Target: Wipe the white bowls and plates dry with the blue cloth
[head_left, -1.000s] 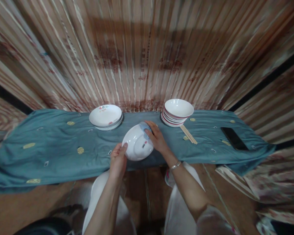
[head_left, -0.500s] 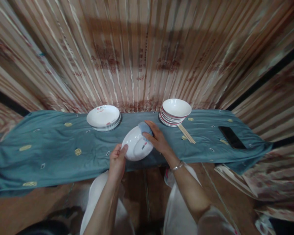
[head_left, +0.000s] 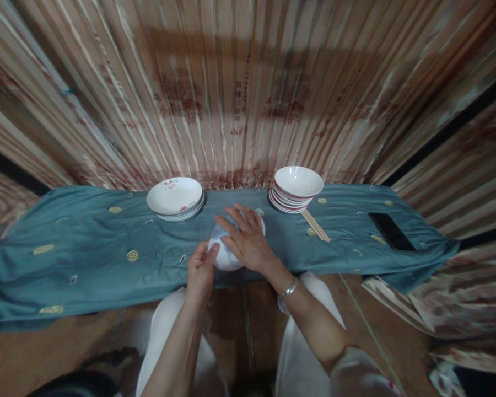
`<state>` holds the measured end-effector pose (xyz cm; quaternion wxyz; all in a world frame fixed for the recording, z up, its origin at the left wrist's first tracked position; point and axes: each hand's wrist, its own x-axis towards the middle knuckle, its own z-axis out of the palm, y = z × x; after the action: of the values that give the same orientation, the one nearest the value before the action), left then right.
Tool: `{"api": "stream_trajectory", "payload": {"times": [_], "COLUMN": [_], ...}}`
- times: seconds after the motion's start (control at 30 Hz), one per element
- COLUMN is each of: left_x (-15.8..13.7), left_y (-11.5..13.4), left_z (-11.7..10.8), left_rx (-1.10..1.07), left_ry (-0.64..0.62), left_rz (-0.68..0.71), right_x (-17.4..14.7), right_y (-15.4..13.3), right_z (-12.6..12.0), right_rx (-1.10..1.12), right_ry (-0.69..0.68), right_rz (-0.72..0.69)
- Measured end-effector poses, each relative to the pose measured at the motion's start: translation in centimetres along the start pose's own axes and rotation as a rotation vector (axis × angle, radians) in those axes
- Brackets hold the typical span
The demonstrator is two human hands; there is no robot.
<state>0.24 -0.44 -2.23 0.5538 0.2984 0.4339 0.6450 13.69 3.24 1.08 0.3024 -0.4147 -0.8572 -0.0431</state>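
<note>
My left hand (head_left: pixel 201 267) is closed on the near left rim of a white plate (head_left: pixel 230 262), its thumb over the edge. The plate is tilted above the front of the cloth-covered table. Over the plate lies my right hand (head_left: pixel 250 241), fingers spread, pressing a light blue cloth (head_left: pixel 219 230) against its face. Much of the plate and cloth is hidden under that hand. A stack of white plates (head_left: pixel 174 197) with a red flower print stands beyond to the left. To the right is a stack of white bowls (head_left: pixel 298 182) with red bands.
Several light wooden chopsticks (head_left: pixel 316 225) lie beside the bowls. Farther right rests a black phone (head_left: pixel 391 231). A teal patterned tablecloth (head_left: pixel 95 237) covers the table and hangs over its front edge. A pleated curtain (head_left: pixel 240 99) rises right behind the table.
My right hand has moved left across the plate with the blue cloth, its fingers now more spread. The plate has turned slightly. My left hand keeps its grip at the rim.
</note>
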Motion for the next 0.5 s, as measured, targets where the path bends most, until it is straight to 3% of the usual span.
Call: {"api": "stream_trajectory", "payload": {"times": [0.27,0.5], "left_x": [0.2,0.2], "left_y": [0.3,0.4], "left_z": [0.2,-0.1], "left_rx": [-0.058,-0.082], "left_ry": [0.063,0.088], "left_rz": [-0.043,-0.050], "right_x": [0.2,-0.5], "right_y": [2.6,5.3], "right_z": [1.0,2.5], "right_rx": [0.224,0.621], "right_ry": [0.107,0.125], "right_rz": [0.134,0.317]}}
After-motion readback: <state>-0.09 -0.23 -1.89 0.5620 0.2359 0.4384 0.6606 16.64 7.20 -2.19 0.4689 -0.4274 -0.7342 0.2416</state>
